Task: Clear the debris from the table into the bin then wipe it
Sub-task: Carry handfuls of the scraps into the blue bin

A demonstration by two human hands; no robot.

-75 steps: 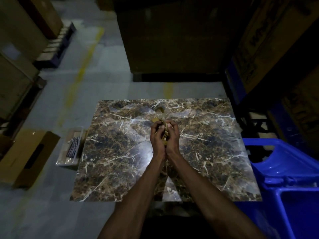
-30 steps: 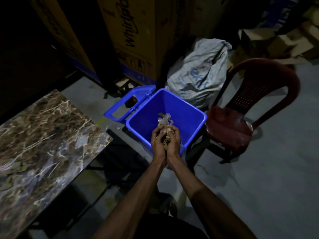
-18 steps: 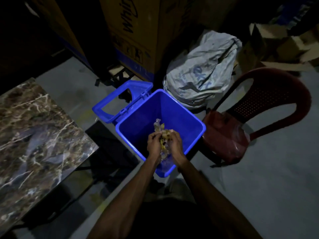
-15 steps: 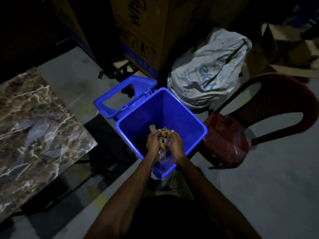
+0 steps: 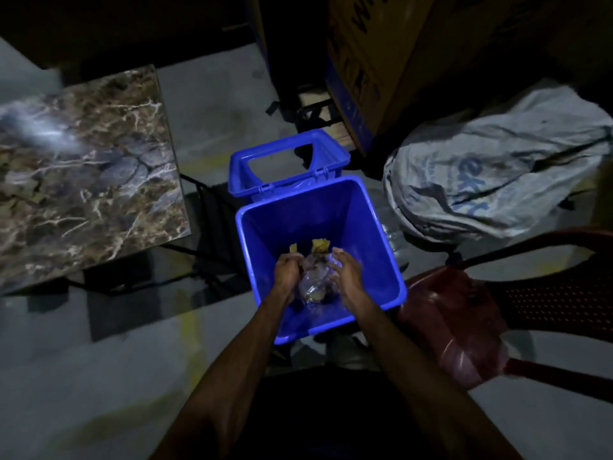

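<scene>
Both my hands are over the open blue bin (image 5: 374, 234), wrists just inside its near rim. A clump of debris (image 5: 315, 280), clear crumpled plastic with yellow-brown scraps, sits between my parted palms above the bin's inside. My left hand (image 5: 288, 267) has its fingers loosely curled beside the clump. My right hand (image 5: 346, 271) is spread with straight fingers and touches the clump's right side. More yellow scraps (image 5: 320, 245) show just beyond my fingertips. The marble-patterned table (image 5: 86, 167) stands to the left, blurred.
The bin's hinged lid (image 5: 288, 161) hangs open at its far side. A grey sack (image 5: 497, 167) lies to the right, and a dark red plastic chair (image 5: 464, 330) stands close by the bin's right corner. Tall cardboard boxes (image 5: 381, 61) rise behind.
I turned from the table to the bin with the debris cupped in both hands. My palms, pressed together half a second ago, have since parted and the clump loosens between them.
</scene>
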